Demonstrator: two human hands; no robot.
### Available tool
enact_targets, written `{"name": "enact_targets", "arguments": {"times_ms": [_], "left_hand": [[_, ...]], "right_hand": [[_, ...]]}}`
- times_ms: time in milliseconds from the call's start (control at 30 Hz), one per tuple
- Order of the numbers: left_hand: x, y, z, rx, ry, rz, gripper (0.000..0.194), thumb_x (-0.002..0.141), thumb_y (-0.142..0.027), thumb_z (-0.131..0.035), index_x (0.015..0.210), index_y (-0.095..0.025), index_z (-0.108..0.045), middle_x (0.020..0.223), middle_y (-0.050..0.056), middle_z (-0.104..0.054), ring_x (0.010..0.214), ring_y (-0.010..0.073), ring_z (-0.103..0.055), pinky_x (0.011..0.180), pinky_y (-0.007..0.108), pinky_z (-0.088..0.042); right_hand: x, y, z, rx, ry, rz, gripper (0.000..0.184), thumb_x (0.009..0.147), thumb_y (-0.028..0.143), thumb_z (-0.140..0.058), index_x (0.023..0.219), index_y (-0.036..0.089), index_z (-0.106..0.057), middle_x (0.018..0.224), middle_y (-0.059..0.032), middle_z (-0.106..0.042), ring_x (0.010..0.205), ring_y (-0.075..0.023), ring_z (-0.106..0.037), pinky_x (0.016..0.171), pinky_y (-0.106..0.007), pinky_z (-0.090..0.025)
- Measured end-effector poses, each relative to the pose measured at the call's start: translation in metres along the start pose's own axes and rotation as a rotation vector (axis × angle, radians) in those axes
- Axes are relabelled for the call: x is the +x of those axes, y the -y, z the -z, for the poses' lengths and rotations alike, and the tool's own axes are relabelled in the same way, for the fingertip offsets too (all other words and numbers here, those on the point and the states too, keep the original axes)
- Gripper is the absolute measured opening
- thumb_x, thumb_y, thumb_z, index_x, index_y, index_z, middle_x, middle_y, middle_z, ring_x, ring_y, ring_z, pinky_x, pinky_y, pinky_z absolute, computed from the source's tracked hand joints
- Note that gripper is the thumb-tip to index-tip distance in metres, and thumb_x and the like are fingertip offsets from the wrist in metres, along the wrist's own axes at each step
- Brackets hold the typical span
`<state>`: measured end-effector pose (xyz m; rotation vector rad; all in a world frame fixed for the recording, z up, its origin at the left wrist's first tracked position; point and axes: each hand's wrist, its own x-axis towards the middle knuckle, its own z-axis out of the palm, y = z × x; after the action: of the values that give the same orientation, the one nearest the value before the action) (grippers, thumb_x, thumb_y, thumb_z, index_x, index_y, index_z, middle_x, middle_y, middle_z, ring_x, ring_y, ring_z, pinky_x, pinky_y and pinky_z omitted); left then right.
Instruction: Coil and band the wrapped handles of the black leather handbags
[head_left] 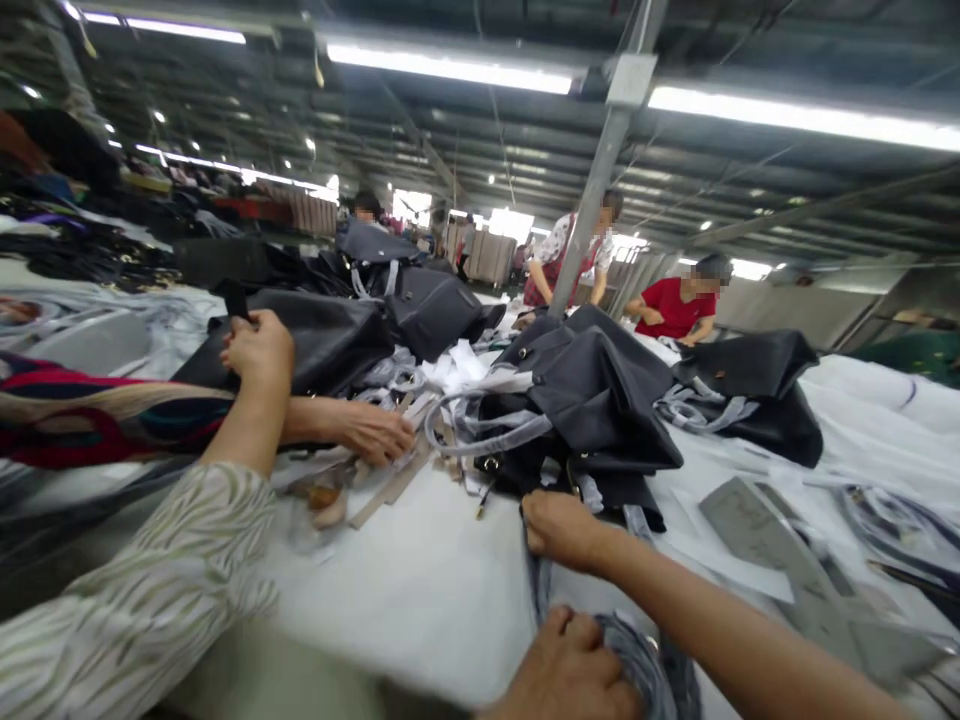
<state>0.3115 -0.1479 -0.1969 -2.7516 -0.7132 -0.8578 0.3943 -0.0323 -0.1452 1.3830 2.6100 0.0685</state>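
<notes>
At the bottom edge my left hand (570,668) is closed around a coil of straps (628,652), dark and wrapped in clear film. Above it, my right hand (561,528) reaches in from the right with its fingers pinched on a film-covered strap (538,585) that hangs down toward the coil. Just behind the right hand stands a black bag (589,395), slumped, with a film-wrapped handle (487,435) looping out to the left. A small brass-coloured clip (482,500) dangles from it.
From the left, a co-worker's striped-sleeved arm (202,560) grips something black; another person's hand (379,435) lies by beige strips (394,488). More black bags (439,310) fill the table's far side. A grey panel (780,550) lies right. A post (600,170) rises behind.
</notes>
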Motion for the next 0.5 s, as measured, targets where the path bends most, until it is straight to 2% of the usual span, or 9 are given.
{"name": "enact_targets", "arguments": {"times_ms": [100, 167, 233, 367, 500], "left_hand": [[-0.005, -0.003, -0.006, -0.124, 0.106, 0.032, 0.023, 0.084, -0.039, -0.057, 0.086, -0.017, -0.062, 0.076, 0.003, -0.062, 0.085, 0.0217, -0.052, 0.078, 0.038, -0.039], [-0.005, -0.004, -0.002, -0.193, 0.185, 0.040, 0.026, 0.085, -0.040, -0.057, 0.088, -0.015, -0.060, 0.082, 0.003, -0.062, 0.089, 0.0229, -0.050, 0.080, 0.039, -0.037], [-0.005, -0.004, 0.003, -0.220, 0.231, 0.046, 0.026, 0.084, -0.041, -0.058, 0.088, -0.015, -0.059, 0.084, 0.003, -0.062, 0.090, 0.0229, -0.048, 0.080, 0.039, -0.034], [-0.004, -0.005, 0.004, -0.192, 0.218, 0.056, 0.026, 0.082, -0.040, -0.061, 0.088, -0.016, -0.058, 0.084, 0.003, -0.061, 0.089, 0.0228, -0.047, 0.077, 0.038, -0.032], [-0.007, -0.006, 0.000, -0.206, 0.169, 0.053, 0.023, 0.081, -0.037, -0.061, 0.087, -0.015, -0.057, 0.085, 0.004, -0.061, 0.089, 0.0232, -0.047, 0.077, 0.040, -0.032]], "right_hand": [[-0.002, -0.009, -0.002, 0.072, -0.030, -0.034, 0.023, 0.088, 0.016, -0.043, 0.098, 0.012, -0.063, 0.096, -0.0108, -0.065, 0.090, -0.0201, -0.061, 0.077, -0.027, -0.043], [-0.007, -0.010, 0.000, 0.107, -0.026, -0.020, 0.021, 0.090, 0.019, -0.044, 0.095, 0.017, -0.064, 0.095, -0.0059, -0.064, 0.090, -0.0165, -0.060, 0.077, -0.024, -0.041], [-0.013, -0.006, 0.003, 0.114, -0.027, -0.011, 0.017, 0.090, 0.022, -0.049, 0.093, 0.019, -0.066, 0.095, -0.0045, -0.064, 0.091, -0.0168, -0.059, 0.076, -0.024, -0.040], [-0.020, 0.005, 0.002, 0.104, -0.073, -0.089, 0.016, 0.085, 0.021, -0.057, 0.097, 0.016, -0.066, 0.099, -0.0104, -0.063, 0.098, -0.0239, -0.057, 0.079, -0.030, -0.040], [-0.009, -0.002, -0.004, 0.204, -0.017, -0.120, 0.015, 0.078, 0.018, -0.059, 0.091, 0.018, -0.067, 0.089, -0.0046, -0.068, 0.083, -0.0183, -0.062, 0.070, -0.025, -0.041]]}}
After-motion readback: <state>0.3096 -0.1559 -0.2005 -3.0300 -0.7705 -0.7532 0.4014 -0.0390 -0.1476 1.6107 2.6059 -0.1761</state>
